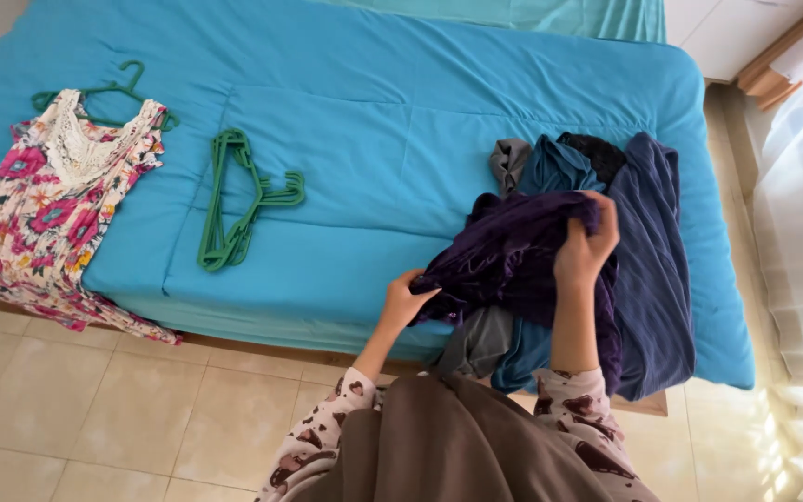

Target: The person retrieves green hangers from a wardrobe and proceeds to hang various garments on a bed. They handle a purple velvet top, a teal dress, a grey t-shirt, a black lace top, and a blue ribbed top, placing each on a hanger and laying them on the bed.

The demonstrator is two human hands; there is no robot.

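while the bed with its bright blue cover fills most of the view, a heap of dark clothes sits near its right end, close to the front edge. above that heap hangs the purple garment, held between both hands. it looks light, soft and limp, likely to sag and slide, so its edges or seams seem the best places to take hold. on the left lies a floral dress on a green hanger, half over the edge, with a bunch of green hangers beside it. pale floor tiles lie below. the right hand is closed, bunching cloth; the left hand pinches the lower edge.
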